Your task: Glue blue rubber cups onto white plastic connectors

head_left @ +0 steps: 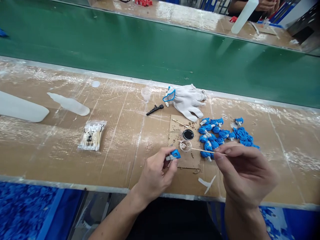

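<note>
Clock centred on the clear cup (185,146). Small dark markings on the bag of swabs (96,136) at nine o'clock and on the cardboard piece (183,163) beneath the cup: too small to read. At eight o'clock, just beside the cup, clamped between thumb and fingers of the left hand (157,170): a blue piece (176,154), bright, with a dark opening and a pale stub towards eight; partly lost behind fingers. At four o'clock, right hand (246,175) with thumb and forefinger pinched together on a thin stick (203,150), pointing towards nine, far end at the cup's rim; cannot tell whether touching. Between two and three, heaped: similar blue pieces (224,134), folds hard to separate. At one, beyond the green surface (125,46): another person's hands (266,5), blurred, cut off by the top edge.
</note>
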Demonstrator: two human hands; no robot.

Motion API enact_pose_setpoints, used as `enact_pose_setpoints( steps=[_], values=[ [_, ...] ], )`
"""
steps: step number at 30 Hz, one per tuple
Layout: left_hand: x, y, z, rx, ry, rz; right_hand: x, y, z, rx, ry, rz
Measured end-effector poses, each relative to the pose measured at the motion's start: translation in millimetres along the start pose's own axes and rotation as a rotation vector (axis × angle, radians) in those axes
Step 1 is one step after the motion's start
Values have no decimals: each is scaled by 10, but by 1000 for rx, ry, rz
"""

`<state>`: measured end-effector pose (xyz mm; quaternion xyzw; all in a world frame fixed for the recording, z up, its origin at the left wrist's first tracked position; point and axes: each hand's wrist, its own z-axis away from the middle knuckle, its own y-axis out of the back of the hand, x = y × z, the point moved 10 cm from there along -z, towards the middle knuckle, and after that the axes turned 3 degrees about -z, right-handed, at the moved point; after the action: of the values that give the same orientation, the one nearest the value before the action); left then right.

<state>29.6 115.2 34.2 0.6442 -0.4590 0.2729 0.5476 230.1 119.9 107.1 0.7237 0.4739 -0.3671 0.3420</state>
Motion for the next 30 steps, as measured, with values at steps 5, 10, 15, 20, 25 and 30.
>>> enact_pose_setpoints(
  steps=[5,10,15,20,25,30],
  values=[
    [141,38,-19,52,-119,-71,-105,-125,85,-37,-10,-6],
    [153,71,1,74,-128,-102,-57,-245,143,-130,-30,-34],
    [178,87,4,88,-146,-108,-23,-344,174,-201,-39,-56],
    [182,96,-10,69,-134,-97,-34,-364,180,-221,-10,-29],
    [209,112,-20,72,-137,-102,-69,-415,185,-234,11,-18],
    [185,144,7,74,-124,-108,-32,-157,104,-128,18,-6]
  ],
)
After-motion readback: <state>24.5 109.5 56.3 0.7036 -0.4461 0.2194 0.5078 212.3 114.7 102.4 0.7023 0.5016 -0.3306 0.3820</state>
